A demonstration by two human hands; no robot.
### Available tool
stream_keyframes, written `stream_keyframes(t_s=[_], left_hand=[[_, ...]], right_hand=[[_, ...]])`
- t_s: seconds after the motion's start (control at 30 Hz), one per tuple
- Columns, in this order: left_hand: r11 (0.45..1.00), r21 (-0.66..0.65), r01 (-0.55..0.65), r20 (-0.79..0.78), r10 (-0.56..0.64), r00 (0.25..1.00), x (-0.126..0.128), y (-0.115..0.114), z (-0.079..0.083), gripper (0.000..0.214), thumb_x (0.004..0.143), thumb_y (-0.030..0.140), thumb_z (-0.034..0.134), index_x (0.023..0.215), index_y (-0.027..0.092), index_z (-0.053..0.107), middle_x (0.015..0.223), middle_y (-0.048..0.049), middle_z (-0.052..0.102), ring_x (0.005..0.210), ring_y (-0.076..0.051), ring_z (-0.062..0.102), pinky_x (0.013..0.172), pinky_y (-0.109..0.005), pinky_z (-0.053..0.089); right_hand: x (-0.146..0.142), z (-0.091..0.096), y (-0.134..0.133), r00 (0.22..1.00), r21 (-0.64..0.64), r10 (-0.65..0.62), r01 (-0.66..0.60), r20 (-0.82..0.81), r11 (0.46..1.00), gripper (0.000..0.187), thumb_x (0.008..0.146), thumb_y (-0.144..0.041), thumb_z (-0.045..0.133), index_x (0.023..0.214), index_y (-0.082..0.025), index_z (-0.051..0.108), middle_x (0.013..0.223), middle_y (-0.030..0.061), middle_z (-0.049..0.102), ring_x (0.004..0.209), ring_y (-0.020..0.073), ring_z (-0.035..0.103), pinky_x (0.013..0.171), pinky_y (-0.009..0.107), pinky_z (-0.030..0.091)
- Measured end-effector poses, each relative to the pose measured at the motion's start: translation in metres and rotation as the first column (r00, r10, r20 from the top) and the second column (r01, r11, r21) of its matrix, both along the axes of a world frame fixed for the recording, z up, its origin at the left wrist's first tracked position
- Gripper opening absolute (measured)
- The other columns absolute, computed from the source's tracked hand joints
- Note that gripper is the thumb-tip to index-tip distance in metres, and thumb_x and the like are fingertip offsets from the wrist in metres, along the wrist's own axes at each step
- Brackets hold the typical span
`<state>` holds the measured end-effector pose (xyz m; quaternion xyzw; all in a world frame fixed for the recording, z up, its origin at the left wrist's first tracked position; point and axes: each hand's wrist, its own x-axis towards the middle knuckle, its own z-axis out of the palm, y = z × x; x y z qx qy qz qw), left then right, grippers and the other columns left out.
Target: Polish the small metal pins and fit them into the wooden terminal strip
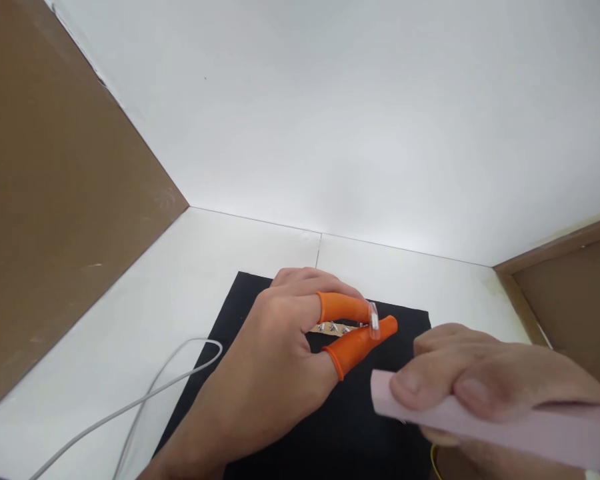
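Note:
My left hand wears orange finger covers on its thumb and index finger. Pinched between those two tips is a small clear piece, like a short transparent tube or cap; its exact kind I cannot make out. Just behind the fingers, a tan strip bearing several small shiny metal parts shows in part above the black mat. At the right, my right hand grips a long pale pink bar, thumb and fingers wrapped over it. Its right end runs out of view.
A thin grey cable loops over the white surface at the left. Brown boards stand at left and right, with a white panel at the back. A yellow wire shows at the bottom right.

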<state>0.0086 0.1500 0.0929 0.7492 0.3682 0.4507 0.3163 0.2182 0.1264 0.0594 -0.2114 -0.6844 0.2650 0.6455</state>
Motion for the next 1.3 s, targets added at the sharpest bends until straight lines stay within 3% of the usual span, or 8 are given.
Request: stream_keyframes(t_s=[0.23, 0.43, 0.57, 0.67, 0.77, 0.9, 1.13, 1.3], left_hand=[[1.000, 0.016, -0.011, -0.023, 0.011, 1.000, 0.000, -0.001, 0.001, 0.011, 0.091, 0.017, 0.091, 0.096, 0.025, 0.086, 0.102, 0.0033, 0.086, 0.103, -0.018, 0.076, 0.091, -0.028, 0.063], [1.000, -0.008, 0.000, -0.030, 0.000, 1.000, -0.001, -0.003, 0.000, 0.008, 0.094, 0.020, 0.089, 0.097, 0.026, 0.086, 0.104, 0.0032, 0.086, 0.105, -0.018, 0.075, 0.090, -0.028, 0.063], [1.000, 0.011, 0.003, -0.032, -0.002, 0.999, -0.001, -0.001, 0.000, 0.009, 0.093, 0.017, 0.089, 0.096, 0.025, 0.085, 0.103, 0.0023, 0.086, 0.105, -0.019, 0.075, 0.092, -0.031, 0.063], [1.000, 0.004, 0.023, -0.044, -0.023, 0.999, -0.001, 0.001, -0.001, 0.008, 0.094, 0.019, 0.088, 0.096, 0.026, 0.085, 0.104, 0.0012, 0.086, 0.105, -0.022, 0.075, 0.093, -0.034, 0.063], [0.999, -0.030, 0.032, -0.037, -0.033, 0.999, -0.002, 0.000, -0.001, 0.008, 0.095, 0.019, 0.087, 0.095, 0.027, 0.086, 0.104, 0.0012, 0.086, 0.105, -0.022, 0.075, 0.091, -0.035, 0.063], [0.997, -0.072, 0.032, -0.051, -0.036, 0.998, -0.004, -0.002, 0.000, 0.012, 0.094, 0.016, 0.086, 0.100, 0.027, 0.088, 0.106, 0.0011, 0.086, 0.110, -0.022, 0.073, 0.096, -0.036, 0.061], [0.985, -0.174, -0.014, -0.064, 0.003, 0.998, -0.003, -0.010, -0.004, 0.006, 0.092, 0.020, 0.089, 0.092, 0.026, 0.086, 0.099, 0.0004, 0.086, 0.100, -0.022, 0.075, 0.093, -0.035, 0.060], [0.959, -0.282, -0.037, -0.073, 0.017, 0.997, -0.003, -0.021, -0.004, 0.007, 0.091, 0.021, 0.089, 0.088, 0.026, 0.085, 0.094, 0.0004, 0.085, 0.093, -0.020, 0.076, 0.085, -0.032, 0.059]], right_hand=[[0.005, -0.004, 0.016, 0.852, -0.034, -0.403, 0.416, -0.333, 0.909, 0.034, 0.087, -0.007, 0.086, 0.113, -0.025, 0.076, 0.103, -0.0032, 0.083, 0.091, 0.0155, 0.081, 0.074, 0.026, 0.070], [0.004, 0.006, -0.003, 0.989, 0.036, 0.142, -0.143, 0.028, 0.989, 0.028, 0.103, -0.017, 0.072, 0.130, -0.027, 0.075, 0.108, -0.0011, 0.087, 0.053, 0.0131, 0.074, 0.046, 0.026, 0.062], [0.005, 0.005, 0.009, 0.953, 0.004, -0.238, 0.243, -0.187, 0.970, 0.038, 0.089, -0.007, 0.085, 0.119, -0.030, 0.077, 0.099, -0.0062, 0.084, 0.075, 0.0164, 0.081, 0.059, 0.028, 0.069], [0.006, 0.004, 0.021, 0.840, -0.017, -0.382, 0.407, -0.385, 0.913, 0.028, 0.085, -0.013, 0.088, 0.106, -0.028, 0.077, 0.097, -0.0058, 0.084, 0.055, 0.0109, 0.065, 0.044, 0.025, 0.058], [0.001, 0.004, 0.017, 0.903, -0.017, -0.285, 0.295, -0.322, 0.955, 0.033, 0.087, -0.010, 0.087, 0.112, -0.028, 0.076, 0.099, -0.0039, 0.085, 0.062, 0.0137, 0.073, 0.052, 0.026, 0.065], [0.000, 0.002, 0.001, 0.990, 0.002, 0.139, -0.139, -0.007, 0.990, 0.045, 0.094, 0.000, 0.072, 0.130, -0.026, 0.073, 0.112, 0.0009, 0.086, 0.074, 0.0179, 0.083, 0.052, 0.026, 0.068], [0.022, -0.001, 0.006, 0.895, -0.109, -0.330, 0.311, -0.301, 0.944, 0.041, 0.082, -0.002, 0.086, 0.115, -0.023, 0.076, 0.102, -0.0027, 0.086, 0.092, 0.0155, 0.084, 0.081, 0.024, 0.073], [0.011, 0.008, -0.011, 0.999, -0.126, -0.022, 0.016, -0.050, 0.992, 0.034, 0.089, -0.008, 0.084, 0.116, -0.027, 0.078, 0.095, -0.0011, 0.087, 0.064, 0.0172, 0.080, 0.050, 0.022, 0.066]])
